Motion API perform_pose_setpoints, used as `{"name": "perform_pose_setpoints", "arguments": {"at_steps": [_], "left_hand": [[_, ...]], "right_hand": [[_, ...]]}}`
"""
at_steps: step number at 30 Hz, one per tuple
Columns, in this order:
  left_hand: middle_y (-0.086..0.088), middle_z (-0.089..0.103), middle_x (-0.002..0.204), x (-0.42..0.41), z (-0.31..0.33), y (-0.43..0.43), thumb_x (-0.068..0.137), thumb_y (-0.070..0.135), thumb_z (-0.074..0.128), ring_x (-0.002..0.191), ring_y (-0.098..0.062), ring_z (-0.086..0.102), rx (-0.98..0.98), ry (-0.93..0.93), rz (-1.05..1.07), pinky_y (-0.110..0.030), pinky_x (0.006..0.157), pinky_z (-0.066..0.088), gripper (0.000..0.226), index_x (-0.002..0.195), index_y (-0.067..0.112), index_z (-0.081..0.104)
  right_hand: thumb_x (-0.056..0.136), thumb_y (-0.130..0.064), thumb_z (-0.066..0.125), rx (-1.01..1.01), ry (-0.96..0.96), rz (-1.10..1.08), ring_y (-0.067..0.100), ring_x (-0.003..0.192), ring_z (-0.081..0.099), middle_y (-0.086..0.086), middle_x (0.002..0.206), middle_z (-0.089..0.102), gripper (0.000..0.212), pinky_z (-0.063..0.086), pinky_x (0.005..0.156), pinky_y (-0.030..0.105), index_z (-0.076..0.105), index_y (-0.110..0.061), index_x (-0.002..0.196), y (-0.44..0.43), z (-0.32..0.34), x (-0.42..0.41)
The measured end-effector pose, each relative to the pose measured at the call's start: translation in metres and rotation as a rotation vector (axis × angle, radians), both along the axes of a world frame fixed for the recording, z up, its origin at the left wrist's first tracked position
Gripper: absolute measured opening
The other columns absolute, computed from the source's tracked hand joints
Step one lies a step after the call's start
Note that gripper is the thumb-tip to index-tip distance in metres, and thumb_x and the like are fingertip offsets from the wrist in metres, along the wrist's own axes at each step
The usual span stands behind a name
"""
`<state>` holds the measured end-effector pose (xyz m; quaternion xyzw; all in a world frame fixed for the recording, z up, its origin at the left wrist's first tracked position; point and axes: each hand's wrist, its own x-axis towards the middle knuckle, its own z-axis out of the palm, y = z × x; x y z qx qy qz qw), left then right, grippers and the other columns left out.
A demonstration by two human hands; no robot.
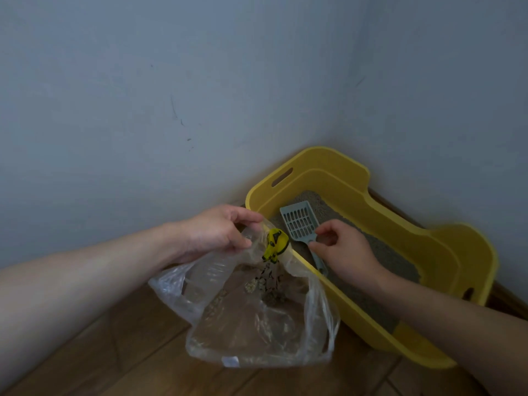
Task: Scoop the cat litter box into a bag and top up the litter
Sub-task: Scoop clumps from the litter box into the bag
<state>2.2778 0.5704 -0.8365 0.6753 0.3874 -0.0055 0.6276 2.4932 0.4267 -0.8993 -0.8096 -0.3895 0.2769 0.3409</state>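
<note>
since the clear plastic bag already has some clumps and pellets sitting in the bottom, i'd say we're mid-scoop here, not at the top-up part yet; no fresh litter container anywhere in view either. left hand is pinching the bag's upper edge between thumb and fingers, holding the mouth open right against the near rim of the yellow litter box; the bag sits on the wood floor just beside the box. right hand is over the box with thumb and forefinger curled in toward the neck of the grey slotted scoop; can't quite tell if it's actually gripping or just touching it; the scoop lies flat on the grey litter, handle running under that hand, head pointing to the far corner. next move looks like getting a proper grip on the handle, digging under a clump, and carrying it level over the rim into the bag; the bag mouth is floppy so it needs holding wide.
</note>
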Motion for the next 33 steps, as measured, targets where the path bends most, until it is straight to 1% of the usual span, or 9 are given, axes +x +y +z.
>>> {"name": "perform_pose_setpoints", "arguments": {"at_steps": [5, 12, 18, 19, 21, 23, 26, 30, 33], "left_hand": [[0.0, 0.061, 0.122, -0.009, 0.006, -0.014, 0.085, -0.014, 0.057, 0.072, -0.004, 0.059, 0.031, 0.015, -0.002, -0.02, 0.059, 0.048, 0.056, 0.133, 0.015, 0.057], [-0.002, 0.06, 0.125, -0.027, 0.012, -0.023, 0.082, -0.017, 0.057, 0.079, -0.01, 0.059, 0.087, 0.04, 0.012, -0.019, 0.054, 0.046, 0.059, 0.132, 0.015, 0.058], [0.001, 0.059, 0.129, -0.032, 0.021, -0.03, 0.079, -0.015, 0.063, 0.059, 0.001, 0.061, 0.154, 0.063, 0.01, -0.022, 0.06, 0.047, 0.066, 0.138, 0.015, 0.053], [0.002, 0.058, 0.13, -0.032, 0.023, -0.031, 0.078, -0.015, 0.065, 0.062, 0.0, 0.064, 0.161, 0.067, 0.0, -0.022, 0.061, 0.047, 0.068, 0.138, 0.015, 0.051], [0.001, 0.059, 0.126, -0.033, 0.025, -0.034, 0.077, -0.016, 0.066, 0.097, -0.017, 0.066, 0.176, 0.078, -0.006, -0.023, 0.066, 0.052, 0.075, 0.142, 0.014, 0.048], [-0.012, 0.063, 0.119, -0.034, 0.026, -0.037, 0.075, -0.018, 0.065, 0.125, -0.044, 0.042, 0.193, 0.084, 0.01, -0.042, 0.092, 0.051, 0.08, 0.146, 0.014, 0.044], [-0.024, 0.05, 0.135, -0.035, 0.026, -0.04, 0.074, -0.021, 0.064, 0.134, -0.048, 0.031, 0.228, 0.1, 0.009, -0.051, 0.107, 0.036, 0.086, 0.149, 0.015, 0.039], [-0.001, 0.05, 0.13, -0.037, 0.027, -0.039, 0.073, -0.021, 0.063, 0.131, -0.049, 0.037, 0.268, 0.092, 0.045, -0.052, 0.1, 0.044, 0.096, 0.152, 0.025, 0.033], [-0.004, 0.053, 0.117, -0.038, 0.025, -0.037, 0.074, -0.02, 0.063, 0.117, -0.046, 0.053, 0.334, 0.098, 0.085, -0.035, 0.072, 0.055, 0.095, 0.152, 0.025, 0.031]], "right_hand": [[0.084, -0.025, 0.077, 0.086, 0.014, 0.1, 0.013, 0.085, 0.063, -0.004, 0.09, 0.065, 0.016, 0.056, 0.076, 0.033, 0.064, -0.028, 0.092, -0.029, 0.031, -0.016], [0.084, -0.041, 0.075, -0.082, -0.176, 0.32, 0.002, 0.081, 0.057, -0.015, 0.095, 0.06, 0.032, 0.041, 0.063, 0.014, 0.064, -0.028, 0.111, -0.057, 0.044, -0.042], [0.085, -0.04, 0.074, -0.194, -0.25, 0.35, 0.0, 0.083, 0.054, -0.017, 0.099, 0.057, 0.04, 0.037, 0.062, 0.013, 0.061, -0.029, 0.121, -0.062, 0.038, -0.049], [0.085, -0.04, 0.074, -0.201, -0.268, 0.35, 0.001, 0.084, 0.055, -0.016, 0.102, 0.058, 0.04, 0.04, 0.064, 0.014, 0.061, -0.029, 0.122, -0.061, 0.038, -0.05], [0.085, -0.039, 0.072, -0.219, -0.324, 0.361, 0.003, 0.088, 0.057, -0.014, 0.102, 0.06, 0.038, 0.046, 0.07, 0.019, 0.061, -0.029, 0.12, -0.06, 0.039, -0.051], [0.087, -0.04, 0.07, -0.235, -0.39, 0.38, 0.005, 0.083, 0.057, -0.012, 0.095, 0.06, 0.028, 0.045, 0.065, 0.02, 0.064, -0.029, 0.111, -0.059, 0.04, -0.053], [0.087, -0.041, 0.067, -0.279, -0.476, 0.405, 0.005, 0.071, 0.054, -0.01, 0.082, 0.058, 0.016, 0.034, 0.053, 0.021, 0.065, -0.027, 0.095, -0.058, 0.04, -0.056], [0.087, -0.041, 0.065, -0.345, -0.535, 0.418, 0.007, 0.07, 0.057, -0.009, 0.079, 0.059, 0.017, 0.048, 0.056, 0.025, 0.066, -0.026, 0.093, -0.058, 0.039, -0.06], [0.087, -0.041, 0.063, -0.376, -0.543, 0.428, 0.009, 0.074, 0.061, -0.009, 0.083, 0.062, 0.018, 0.058, 0.068, 0.031, 0.068, -0.026, 0.096, -0.058, 0.041, -0.061]]}}
